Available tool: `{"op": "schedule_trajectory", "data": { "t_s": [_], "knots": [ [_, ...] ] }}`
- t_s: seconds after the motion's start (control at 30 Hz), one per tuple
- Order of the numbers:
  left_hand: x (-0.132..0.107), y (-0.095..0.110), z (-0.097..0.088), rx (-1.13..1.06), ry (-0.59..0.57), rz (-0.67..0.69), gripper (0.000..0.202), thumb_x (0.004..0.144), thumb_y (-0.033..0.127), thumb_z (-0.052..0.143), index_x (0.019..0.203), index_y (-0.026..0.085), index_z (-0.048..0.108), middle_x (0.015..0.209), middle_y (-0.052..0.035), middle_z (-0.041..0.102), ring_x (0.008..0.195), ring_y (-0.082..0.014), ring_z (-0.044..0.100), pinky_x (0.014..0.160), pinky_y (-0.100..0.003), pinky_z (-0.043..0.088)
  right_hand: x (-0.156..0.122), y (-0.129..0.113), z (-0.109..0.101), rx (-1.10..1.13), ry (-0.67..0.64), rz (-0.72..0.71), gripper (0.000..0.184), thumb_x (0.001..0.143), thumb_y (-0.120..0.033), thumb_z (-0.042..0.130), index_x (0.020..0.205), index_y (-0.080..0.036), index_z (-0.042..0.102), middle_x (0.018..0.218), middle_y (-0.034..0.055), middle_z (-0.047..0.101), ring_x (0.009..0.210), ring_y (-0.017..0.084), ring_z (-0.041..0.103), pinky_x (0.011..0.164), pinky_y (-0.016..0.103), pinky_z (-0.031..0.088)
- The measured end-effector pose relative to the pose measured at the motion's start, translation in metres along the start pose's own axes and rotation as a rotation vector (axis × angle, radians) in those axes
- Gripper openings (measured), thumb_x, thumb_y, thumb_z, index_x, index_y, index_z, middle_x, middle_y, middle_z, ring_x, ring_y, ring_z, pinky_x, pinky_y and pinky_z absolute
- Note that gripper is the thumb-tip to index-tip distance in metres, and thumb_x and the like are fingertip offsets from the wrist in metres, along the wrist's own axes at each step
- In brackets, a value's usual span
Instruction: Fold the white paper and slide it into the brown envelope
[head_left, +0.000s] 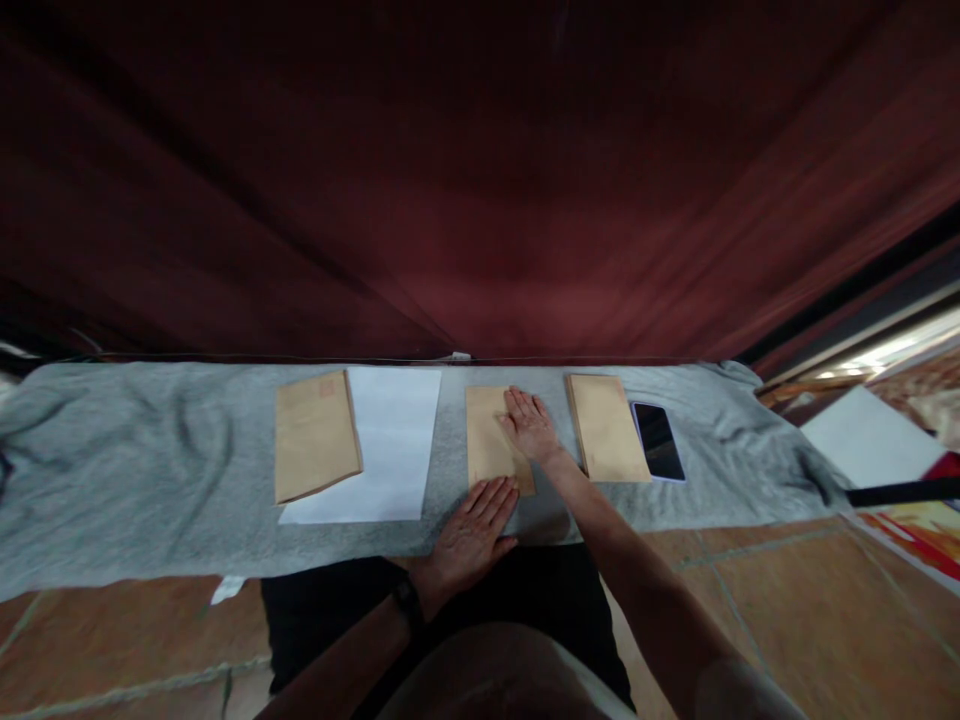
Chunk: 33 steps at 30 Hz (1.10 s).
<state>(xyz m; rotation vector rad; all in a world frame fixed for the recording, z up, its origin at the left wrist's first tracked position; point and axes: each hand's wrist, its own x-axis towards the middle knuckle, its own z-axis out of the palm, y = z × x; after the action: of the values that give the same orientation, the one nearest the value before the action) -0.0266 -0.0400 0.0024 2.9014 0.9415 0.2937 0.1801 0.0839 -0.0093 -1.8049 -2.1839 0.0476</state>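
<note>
A brown envelope [488, 440] lies in the middle of a grey cloth [150, 460]. My right hand [531, 424] rests flat on the envelope's upper right part, fingers stretched out. My left hand [471, 535] lies flat at the envelope's lower edge, fingertips touching it, fingers together and extended. Another brown envelope [313, 436] lies to the left, partly over a white sheet of paper [390, 440]. A third brown envelope [606, 427], perhaps a small stack, lies to the right.
A black phone [658, 441] lies face up beside the right envelope. A dark red curtain [480, 180] hangs behind the cloth. Terracotta floor tiles [787, 600] lie in front. White and coloured papers [874, 440] sit at the far right.
</note>
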Motion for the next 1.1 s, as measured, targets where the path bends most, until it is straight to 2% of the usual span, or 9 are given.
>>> {"op": "schedule_trajectory", "data": {
  "t_s": [0.17,0.23,0.53,0.7,0.83,0.97,1.1],
  "knots": [
    [0.0,0.001,0.001,0.003,0.002,-0.013,0.065,0.104,0.054,0.035,0.155,0.015,0.035,0.163,-0.01,0.036,0.151,-0.0209,0.031,0.125,-0.039,0.02,-0.025,-0.014,-0.003,0.033,-0.096,-0.289,0.053,0.107,-0.04,0.036,0.156,-0.021,0.036,0.163,0.0056,0.035,0.15,0.021,0.033,0.125,0.044,0.02],
    [0.0,0.001,0.0,0.003,0.008,-0.009,0.064,0.104,0.053,0.036,0.156,0.015,0.035,0.162,-0.0103,0.036,0.151,-0.0209,0.031,0.125,-0.039,0.02,-0.026,-0.016,-0.005,0.03,-0.138,-0.347,0.052,0.107,-0.041,0.036,0.156,-0.024,0.037,0.164,0.0025,0.032,0.152,0.021,0.03,0.126,0.044,0.02],
    [0.001,0.003,-0.008,0.008,0.0,-0.009,0.068,0.101,0.052,0.044,0.158,0.018,0.029,0.163,-0.0105,0.035,0.152,-0.0226,0.029,0.126,-0.043,0.019,0.028,-0.016,-0.006,-0.024,-0.177,-0.193,0.05,0.106,-0.044,0.036,0.154,-0.031,0.04,0.165,0.0004,0.029,0.152,0.027,0.029,0.124,0.051,0.018],
    [0.002,0.002,-0.009,0.006,-0.005,0.002,0.067,0.101,0.055,0.042,0.157,0.019,0.032,0.164,-0.01,0.034,0.152,-0.0234,0.029,0.125,-0.045,0.02,0.031,-0.023,-0.006,-0.012,-0.141,-0.125,0.05,0.106,-0.043,0.036,0.154,-0.028,0.041,0.164,0.0046,0.031,0.151,0.028,0.03,0.124,0.053,0.02],
    [0.001,0.001,-0.004,-0.005,-0.003,0.0,0.064,0.103,0.056,0.036,0.156,0.018,0.035,0.164,-0.0087,0.034,0.152,-0.0223,0.029,0.125,-0.043,0.019,0.0,-0.027,-0.009,0.024,-0.103,-0.16,0.053,0.107,-0.04,0.035,0.156,-0.022,0.036,0.164,0.0077,0.031,0.152,0.026,0.029,0.124,0.051,0.021],
    [0.001,0.001,-0.004,-0.035,-0.007,-0.015,0.062,0.104,0.053,0.037,0.154,0.016,0.039,0.16,-0.0104,0.041,0.151,-0.0222,0.032,0.126,-0.044,0.018,-0.053,-0.026,-0.016,0.071,-0.101,-0.168,0.056,0.105,-0.034,0.04,0.159,-0.022,0.03,0.165,0.0093,0.028,0.152,0.025,0.029,0.124,0.05,0.026],
    [-0.001,0.003,-0.003,-0.065,-0.012,-0.038,0.061,0.103,0.051,0.04,0.15,0.012,0.043,0.158,-0.0139,0.044,0.15,-0.0233,0.033,0.126,-0.043,0.019,-0.109,-0.027,-0.028,0.112,-0.113,-0.16,0.059,0.106,-0.037,0.037,0.16,-0.015,0.027,0.165,0.0123,0.029,0.152,0.024,0.029,0.124,0.047,0.027]
  ]
}}
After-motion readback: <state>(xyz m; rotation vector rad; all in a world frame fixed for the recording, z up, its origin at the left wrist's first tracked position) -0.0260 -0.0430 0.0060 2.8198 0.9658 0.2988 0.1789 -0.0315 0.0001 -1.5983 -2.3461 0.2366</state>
